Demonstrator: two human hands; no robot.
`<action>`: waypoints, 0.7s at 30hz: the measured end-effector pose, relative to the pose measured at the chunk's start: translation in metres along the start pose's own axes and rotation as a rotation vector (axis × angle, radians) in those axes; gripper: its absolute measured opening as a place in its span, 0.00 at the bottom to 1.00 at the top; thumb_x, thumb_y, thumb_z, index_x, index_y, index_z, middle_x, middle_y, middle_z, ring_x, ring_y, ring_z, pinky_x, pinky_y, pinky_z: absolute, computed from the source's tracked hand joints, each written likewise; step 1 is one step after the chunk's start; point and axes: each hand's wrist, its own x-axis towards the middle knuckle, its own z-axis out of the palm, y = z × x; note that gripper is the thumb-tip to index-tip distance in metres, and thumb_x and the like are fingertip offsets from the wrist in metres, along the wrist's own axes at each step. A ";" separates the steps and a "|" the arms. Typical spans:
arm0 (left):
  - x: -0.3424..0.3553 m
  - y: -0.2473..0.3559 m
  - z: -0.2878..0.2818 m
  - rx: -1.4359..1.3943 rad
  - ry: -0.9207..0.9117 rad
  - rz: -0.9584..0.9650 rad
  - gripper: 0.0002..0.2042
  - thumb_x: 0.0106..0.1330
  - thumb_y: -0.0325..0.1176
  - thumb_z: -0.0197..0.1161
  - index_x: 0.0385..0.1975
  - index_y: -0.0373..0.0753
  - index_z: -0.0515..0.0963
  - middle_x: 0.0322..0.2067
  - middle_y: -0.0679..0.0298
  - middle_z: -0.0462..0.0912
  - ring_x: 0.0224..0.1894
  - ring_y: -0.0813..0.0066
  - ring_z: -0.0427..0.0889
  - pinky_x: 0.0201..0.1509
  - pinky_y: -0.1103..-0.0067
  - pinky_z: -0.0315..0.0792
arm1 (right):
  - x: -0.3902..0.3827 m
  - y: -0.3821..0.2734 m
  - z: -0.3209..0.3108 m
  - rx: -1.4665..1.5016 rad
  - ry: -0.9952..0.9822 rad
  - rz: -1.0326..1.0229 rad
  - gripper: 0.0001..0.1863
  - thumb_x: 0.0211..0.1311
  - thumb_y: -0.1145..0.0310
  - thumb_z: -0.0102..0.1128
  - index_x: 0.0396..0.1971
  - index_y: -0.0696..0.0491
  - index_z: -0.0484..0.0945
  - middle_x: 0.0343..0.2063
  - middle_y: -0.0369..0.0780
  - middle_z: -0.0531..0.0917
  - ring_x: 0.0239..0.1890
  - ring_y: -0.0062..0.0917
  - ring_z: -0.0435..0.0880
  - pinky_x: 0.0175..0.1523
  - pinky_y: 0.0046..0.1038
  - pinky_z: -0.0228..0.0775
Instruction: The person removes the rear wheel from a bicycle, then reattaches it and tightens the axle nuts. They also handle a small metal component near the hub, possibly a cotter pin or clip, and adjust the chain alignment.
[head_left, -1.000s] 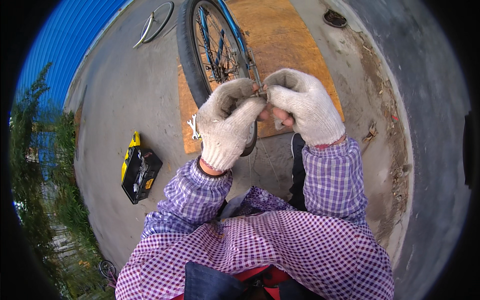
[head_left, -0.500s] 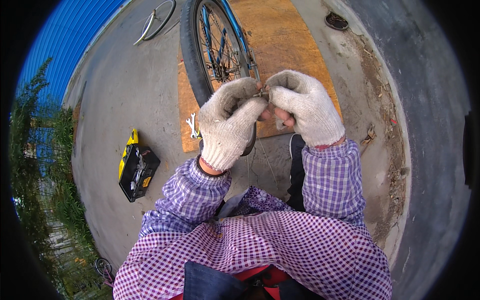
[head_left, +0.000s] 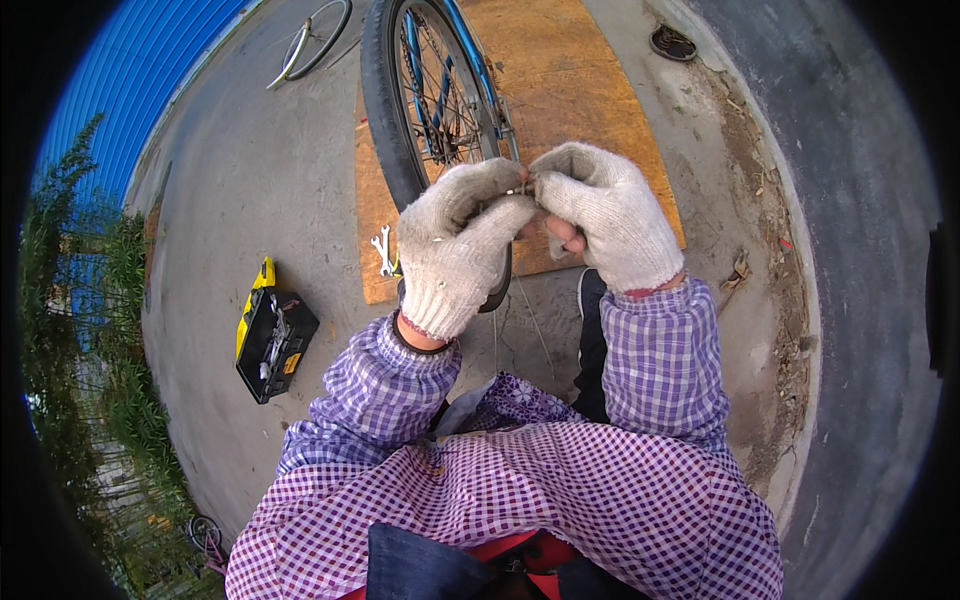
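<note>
Both hands wear off-white knit gloves with bare fingertips, and they meet in front of a bicycle wheel. My left hand is closed in a pinch on a small, thin metal part. At its right end, the fingertips of my right hand pinch the same part. The fingers hide most of it, so its exact kind is unclear. Just beyond the hands, the blue bicycle frame runs alongside the spoked wheel. Thin wire-like lines show below the hands.
A wooden board lies under the bicycle. Two open-end wrenches rest on its left edge. An open black and yellow toolbox stands on the concrete at left. Farther off lie a loose wheel and a round dark container.
Both hands stay together at the small metal part. The right hand has shifted very slightly left, and its fingertips have changed position a little.
</note>
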 end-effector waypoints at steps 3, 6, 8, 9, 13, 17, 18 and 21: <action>-0.002 0.001 0.001 -0.120 0.029 -0.028 0.14 0.69 0.21 0.68 0.53 0.27 0.81 0.40 0.54 0.88 0.37 0.70 0.90 0.42 0.76 0.84 | 0.000 -0.001 0.000 0.001 0.000 -0.007 0.13 0.74 0.63 0.60 0.42 0.59 0.83 0.20 0.31 0.77 0.19 0.11 0.69 0.24 0.20 0.62; -0.003 0.000 0.001 -0.198 0.035 -0.037 0.14 0.70 0.21 0.67 0.53 0.27 0.81 0.41 0.53 0.88 0.37 0.71 0.90 0.43 0.77 0.84 | 0.000 -0.002 0.000 -0.011 0.005 -0.005 0.13 0.74 0.63 0.60 0.42 0.58 0.83 0.19 0.30 0.76 0.19 0.11 0.69 0.24 0.20 0.62; -0.003 0.000 0.001 -0.213 0.016 -0.018 0.13 0.71 0.22 0.66 0.53 0.28 0.80 0.43 0.52 0.88 0.39 0.71 0.89 0.43 0.79 0.84 | 0.000 -0.003 0.000 -0.013 0.002 -0.022 0.13 0.73 0.63 0.60 0.42 0.58 0.82 0.19 0.31 0.76 0.19 0.11 0.69 0.24 0.20 0.62; -0.002 0.000 0.000 -0.203 0.020 -0.025 0.12 0.71 0.22 0.66 0.52 0.28 0.80 0.43 0.53 0.88 0.40 0.72 0.89 0.43 0.79 0.84 | 0.000 -0.003 -0.001 -0.010 0.008 -0.007 0.13 0.73 0.63 0.60 0.42 0.59 0.82 0.19 0.31 0.76 0.19 0.11 0.69 0.24 0.20 0.62; -0.001 -0.002 0.004 -0.204 0.042 -0.019 0.11 0.70 0.22 0.67 0.50 0.28 0.81 0.39 0.55 0.88 0.37 0.71 0.89 0.43 0.77 0.83 | 0.001 -0.001 -0.002 0.002 0.007 -0.013 0.13 0.73 0.63 0.60 0.42 0.59 0.82 0.19 0.31 0.77 0.19 0.12 0.70 0.24 0.20 0.62; -0.001 -0.006 0.008 -0.177 0.046 -0.010 0.10 0.70 0.22 0.67 0.49 0.29 0.81 0.38 0.57 0.88 0.36 0.72 0.89 0.43 0.77 0.83 | 0.001 0.002 -0.007 -0.002 -0.014 -0.035 0.12 0.73 0.64 0.60 0.41 0.59 0.82 0.19 0.32 0.77 0.19 0.12 0.70 0.23 0.20 0.62; -0.002 -0.007 0.009 -0.117 0.038 -0.003 0.10 0.70 0.22 0.67 0.49 0.29 0.81 0.39 0.57 0.88 0.37 0.73 0.89 0.43 0.78 0.83 | 0.001 0.003 -0.007 0.009 -0.021 -0.032 0.12 0.73 0.64 0.60 0.41 0.59 0.82 0.19 0.32 0.77 0.18 0.12 0.70 0.23 0.20 0.62; -0.001 -0.012 0.008 0.027 0.017 0.130 0.09 0.71 0.23 0.66 0.49 0.30 0.81 0.41 0.57 0.88 0.38 0.75 0.89 0.43 0.80 0.83 | 0.001 0.005 -0.008 -0.004 -0.026 -0.033 0.12 0.74 0.64 0.60 0.41 0.59 0.82 0.19 0.32 0.77 0.18 0.12 0.70 0.23 0.20 0.61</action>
